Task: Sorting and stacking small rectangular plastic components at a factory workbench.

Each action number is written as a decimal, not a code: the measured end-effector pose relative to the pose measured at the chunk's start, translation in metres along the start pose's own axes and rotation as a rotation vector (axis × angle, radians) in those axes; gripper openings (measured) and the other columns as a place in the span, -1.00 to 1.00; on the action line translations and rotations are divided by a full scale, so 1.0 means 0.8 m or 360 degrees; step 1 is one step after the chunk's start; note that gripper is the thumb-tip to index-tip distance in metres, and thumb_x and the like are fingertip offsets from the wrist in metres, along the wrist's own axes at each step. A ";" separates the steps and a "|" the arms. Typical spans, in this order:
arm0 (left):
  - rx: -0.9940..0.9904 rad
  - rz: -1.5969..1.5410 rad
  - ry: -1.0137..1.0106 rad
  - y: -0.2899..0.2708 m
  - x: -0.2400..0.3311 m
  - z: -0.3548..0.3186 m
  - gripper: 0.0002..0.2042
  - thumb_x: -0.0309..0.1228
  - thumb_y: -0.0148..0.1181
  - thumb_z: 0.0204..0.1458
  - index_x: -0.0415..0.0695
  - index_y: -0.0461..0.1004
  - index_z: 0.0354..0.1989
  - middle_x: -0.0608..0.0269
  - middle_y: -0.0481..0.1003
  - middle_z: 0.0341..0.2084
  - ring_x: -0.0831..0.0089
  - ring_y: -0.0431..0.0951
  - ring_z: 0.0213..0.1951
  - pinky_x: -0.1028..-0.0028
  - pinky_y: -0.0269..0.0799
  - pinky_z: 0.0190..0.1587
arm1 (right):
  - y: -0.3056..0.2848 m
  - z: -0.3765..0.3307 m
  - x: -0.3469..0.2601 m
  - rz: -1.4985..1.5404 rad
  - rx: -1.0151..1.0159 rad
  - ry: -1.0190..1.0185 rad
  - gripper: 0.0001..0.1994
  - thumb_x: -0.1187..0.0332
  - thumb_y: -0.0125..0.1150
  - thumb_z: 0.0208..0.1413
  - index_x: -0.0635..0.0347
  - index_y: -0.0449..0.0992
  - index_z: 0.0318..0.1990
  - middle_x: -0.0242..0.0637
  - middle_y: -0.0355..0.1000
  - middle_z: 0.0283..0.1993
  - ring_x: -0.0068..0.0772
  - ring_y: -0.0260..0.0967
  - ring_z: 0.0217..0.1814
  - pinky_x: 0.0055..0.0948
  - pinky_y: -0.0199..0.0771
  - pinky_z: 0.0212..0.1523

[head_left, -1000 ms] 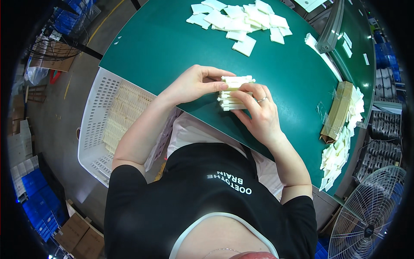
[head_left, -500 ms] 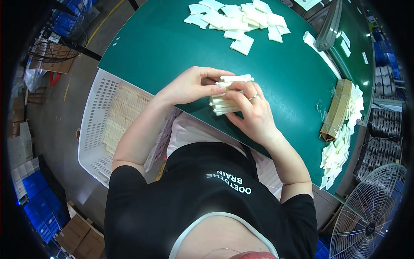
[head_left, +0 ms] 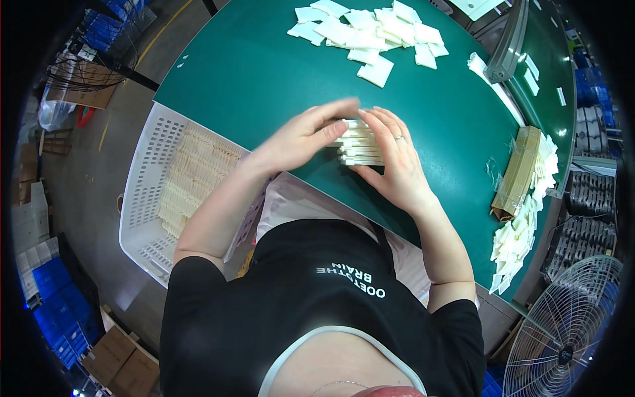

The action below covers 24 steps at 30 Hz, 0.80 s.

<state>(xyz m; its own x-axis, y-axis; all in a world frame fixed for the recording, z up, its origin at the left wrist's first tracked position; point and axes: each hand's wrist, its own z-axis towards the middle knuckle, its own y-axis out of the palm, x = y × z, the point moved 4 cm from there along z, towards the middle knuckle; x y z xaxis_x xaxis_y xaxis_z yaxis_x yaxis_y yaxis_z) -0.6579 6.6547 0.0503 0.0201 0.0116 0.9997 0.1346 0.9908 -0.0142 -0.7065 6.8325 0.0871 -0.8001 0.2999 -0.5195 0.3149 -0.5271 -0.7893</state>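
Both hands on it now: left hand (head_left: 301, 135) flat on top, right hand (head_left: 397, 162) cupping the side of the stack of white cards (head_left: 360, 147) near the bench's (head_left: 264, 79) front edge, looks light, thin, prob slippery, so squeeze opp. sides.

My left hand (head_left: 301, 135) and right hand (head_left: 397, 162) close around the small stack of white pieces (head_left: 359, 144) near the table's near edge, so nothing passes between them. Beyond my fingers the green table (head_left: 251, 73) lies bare up to the scattered heap of white pieces (head_left: 370, 33) at the far side. To my right, bare green runs to the brown cardboard strip (head_left: 518, 173) and the row of white parts (head_left: 522, 231). Left, the white basket (head_left: 142, 185) sits below the table edge.
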 end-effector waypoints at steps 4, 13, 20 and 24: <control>0.0394 -0.0399 0.0249 0.038 -0.013 -0.007 -0.16 0.23 -0.51 0.32 -0.28 -0.27 0.50 -0.11 -0.24 0.51 0.19 -0.28 0.53 0.26 -0.33 0.49 | 0.012 0.003 0.004 0.0011 -0.0048 0.0113 -0.17 0.38 0.55 -0.23 0.15 0.28 0.29 -0.09 0.23 0.28 0.09 0.15 0.35 0.00 0.28 0.28; 0.0529 -0.0508 0.0251 0.063 -0.002 -0.003 -0.15 0.24 -0.62 0.32 -0.28 -0.34 0.51 -0.05 -0.22 0.50 0.23 -0.15 0.50 0.32 -0.21 0.47 | 0.024 0.007 0.004 -0.0074 0.0177 0.0051 -0.19 0.33 0.56 -0.24 0.19 0.32 0.27 -0.09 0.31 0.18 0.08 0.25 0.25 -0.06 0.43 0.16; 0.0324 -0.0373 0.0254 0.059 -0.003 -0.004 -0.14 -0.19 0.10 0.21 -0.22 -0.32 0.52 -0.04 -0.25 0.52 0.21 -0.27 0.53 0.24 -0.25 0.49 | 0.028 0.007 0.010 -0.0088 0.0165 0.0068 -0.17 0.41 0.55 -0.28 0.15 0.31 0.27 -0.13 0.34 0.12 -0.01 0.31 0.15 -0.10 0.48 0.07; 0.0149 0.0285 0.0158 0.032 0.004 -0.005 -0.08 -0.43 0.30 -0.10 -0.21 -0.08 0.47 -0.05 0.01 0.44 0.15 0.03 0.47 0.24 0.05 0.43 | 0.021 0.005 0.010 -0.0030 0.0195 0.0125 -0.06 0.49 0.52 -0.34 0.08 0.21 0.35 -0.08 0.30 0.13 0.01 0.32 0.13 -0.09 0.47 0.07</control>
<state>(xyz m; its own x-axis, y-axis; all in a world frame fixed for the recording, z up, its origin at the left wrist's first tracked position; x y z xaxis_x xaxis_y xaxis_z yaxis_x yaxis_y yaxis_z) -0.6507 6.6796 0.0531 0.1333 0.1796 0.9747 0.0274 0.9824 -0.1847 -0.7095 6.8230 0.0705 -0.7615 0.3693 -0.5326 0.2316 -0.6125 -0.7558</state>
